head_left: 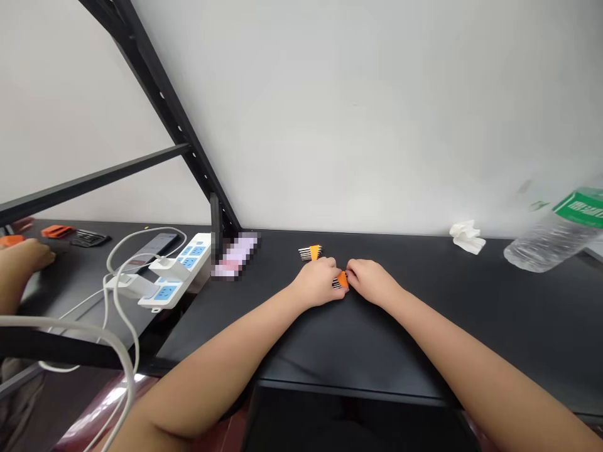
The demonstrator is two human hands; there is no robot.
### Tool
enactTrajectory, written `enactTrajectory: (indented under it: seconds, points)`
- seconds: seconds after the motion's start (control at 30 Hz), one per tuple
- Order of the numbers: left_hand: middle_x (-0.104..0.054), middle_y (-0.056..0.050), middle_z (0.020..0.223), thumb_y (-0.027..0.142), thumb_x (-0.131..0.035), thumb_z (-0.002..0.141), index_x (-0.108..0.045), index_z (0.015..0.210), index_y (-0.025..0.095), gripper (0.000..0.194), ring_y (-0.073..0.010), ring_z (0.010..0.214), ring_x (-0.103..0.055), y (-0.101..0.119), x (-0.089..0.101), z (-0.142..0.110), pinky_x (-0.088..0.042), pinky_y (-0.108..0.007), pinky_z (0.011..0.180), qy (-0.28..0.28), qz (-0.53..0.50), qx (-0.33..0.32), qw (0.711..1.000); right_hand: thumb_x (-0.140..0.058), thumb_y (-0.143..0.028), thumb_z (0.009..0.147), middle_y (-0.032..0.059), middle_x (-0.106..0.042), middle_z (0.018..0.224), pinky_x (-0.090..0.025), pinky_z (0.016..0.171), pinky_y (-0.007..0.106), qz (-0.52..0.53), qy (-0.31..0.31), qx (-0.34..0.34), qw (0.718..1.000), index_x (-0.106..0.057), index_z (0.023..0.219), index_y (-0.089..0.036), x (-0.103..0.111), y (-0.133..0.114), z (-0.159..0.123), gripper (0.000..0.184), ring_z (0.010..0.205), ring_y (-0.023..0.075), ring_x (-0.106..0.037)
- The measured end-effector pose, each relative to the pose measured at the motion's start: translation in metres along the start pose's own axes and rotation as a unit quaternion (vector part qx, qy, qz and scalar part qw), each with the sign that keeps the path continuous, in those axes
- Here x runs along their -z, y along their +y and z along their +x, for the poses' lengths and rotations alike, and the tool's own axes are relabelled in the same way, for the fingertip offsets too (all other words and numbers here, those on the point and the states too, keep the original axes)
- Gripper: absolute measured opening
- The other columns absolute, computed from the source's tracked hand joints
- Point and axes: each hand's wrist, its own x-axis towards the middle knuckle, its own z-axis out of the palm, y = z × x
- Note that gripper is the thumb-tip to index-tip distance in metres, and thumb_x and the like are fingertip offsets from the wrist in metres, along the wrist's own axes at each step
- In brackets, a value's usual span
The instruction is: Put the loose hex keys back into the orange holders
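Note:
Between my two hands, low over the black desk (414,339), is an orange holder (343,280) with thin dark and silver rods sticking out of its left side. My left hand (320,282) pinches it, the thumb below and the fingers above. At its right end, the bent fingertips of my right hand (370,280) are closed against it, partly hiding it. A second orange holder (315,252) with a row of similar thin rods lies on the desk just beyond my left hand. The exact kind of these rods is too small to tell.
On the left stand a white power strip (198,248) with plugs and looping white cables, a phone (153,248) and a black metal frame (162,94). Another person's hand (28,260) is at far left, near an orange case (57,231). A crumpled tissue (467,237) and a tilted plastic bottle (551,235) are right.

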Motion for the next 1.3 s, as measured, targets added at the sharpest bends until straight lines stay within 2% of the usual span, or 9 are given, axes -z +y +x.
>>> enactTrajectory:
  seconds: [0.23,0.4,0.57,0.77,0.87,1.0,1.1,1.3]
  points:
    - [-0.063,-0.004,0.089,0.045,-0.067,0.083,-0.076,0.084,0.021,0.026,-0.019,0.082,-0.06,-0.001,-0.001,-0.001,-0.046,-0.031,0.067,-0.003,-0.009,0.01,1.0,-0.049,-0.02,0.1,0.0055,-0.068,0.086,-0.034,0.065,0.028,-0.069,0.002,-0.019,0.997,-0.057,0.086,-0.02,0.005,0.016,0.001,0.016,0.075,0.0179,-0.061]
    - [-0.064,-0.005,0.092,0.048,-0.068,0.083,-0.078,0.09,0.022,0.028,-0.0208,0.087,-0.062,-0.002,0.0,-0.001,-0.048,-0.03,0.068,-0.008,-0.009,0.024,1.0,-0.05,-0.021,0.1,0.0065,-0.068,0.087,-0.033,0.063,0.029,-0.099,-0.024,-0.032,0.994,-0.057,0.09,-0.02,0.014,0.023,-0.001,0.013,0.074,0.0192,-0.062]
    - [-0.065,-0.005,0.091,0.047,-0.068,0.083,-0.078,0.091,0.022,0.028,-0.0205,0.084,-0.062,-0.005,0.0,-0.001,-0.048,-0.031,0.068,-0.013,-0.003,0.031,0.999,-0.046,-0.02,0.102,0.0099,-0.068,0.088,-0.032,0.062,0.03,-0.145,-0.021,-0.09,0.985,-0.059,0.094,-0.018,0.022,0.033,0.0,0.015,0.073,0.021,-0.063]
    - [-0.064,-0.004,0.09,0.048,-0.067,0.083,-0.077,0.09,0.021,0.029,-0.0199,0.083,-0.062,-0.007,0.001,0.0,-0.047,-0.031,0.068,-0.013,-0.002,0.028,1.0,-0.049,-0.027,0.101,0.0093,-0.066,0.093,-0.034,0.063,0.03,-0.132,-0.014,-0.107,0.985,-0.059,0.093,-0.019,0.027,0.04,-0.002,0.015,0.078,0.0214,-0.063]
    - [-0.065,-0.005,0.09,0.048,-0.067,0.083,-0.077,0.09,0.021,0.03,-0.0198,0.084,-0.062,-0.006,0.002,0.0,-0.047,-0.03,0.068,-0.017,-0.003,0.03,0.999,-0.051,-0.023,0.098,0.0113,-0.066,0.098,-0.037,0.065,0.031,-0.128,-0.017,-0.123,0.984,-0.061,0.093,-0.018,0.029,0.04,-0.003,0.012,0.082,0.0228,-0.064]
    - [-0.065,-0.004,0.091,0.049,-0.068,0.083,-0.076,0.089,0.022,0.03,-0.02,0.085,-0.063,-0.007,0.004,0.0,-0.047,-0.029,0.067,-0.02,-0.009,0.028,0.999,-0.053,-0.014,0.09,0.0128,-0.068,0.091,-0.037,0.063,0.032,-0.115,-0.044,-0.173,0.977,-0.064,0.092,-0.017,0.036,0.041,-0.004,0.012,0.078,0.0244,-0.064]
    - [-0.064,-0.004,0.091,0.05,-0.067,0.084,-0.076,0.09,0.022,0.029,-0.02,0.084,-0.062,-0.007,0.003,0.0,-0.047,-0.029,0.066,-0.022,-0.009,0.027,0.999,-0.055,-0.015,0.087,0.011,-0.069,0.086,-0.036,0.058,0.03,-0.088,-0.045,-0.204,0.974,-0.064,0.086,-0.019,0.042,0.045,-0.003,0.01,0.071,0.0226,-0.063]
    - [-0.065,-0.005,0.094,0.049,-0.067,0.084,-0.077,0.096,0.023,0.03,-0.02,0.085,-0.062,-0.008,0.002,0.001,-0.048,-0.029,0.068,-0.022,-0.012,0.03,0.999,-0.06,-0.017,0.085,0.0063,-0.07,0.083,-0.038,0.06,0.028,-0.022,-0.019,-0.212,0.977,-0.066,0.081,-0.021,0.045,0.059,-0.002,0.008,0.069,0.0182,-0.062]
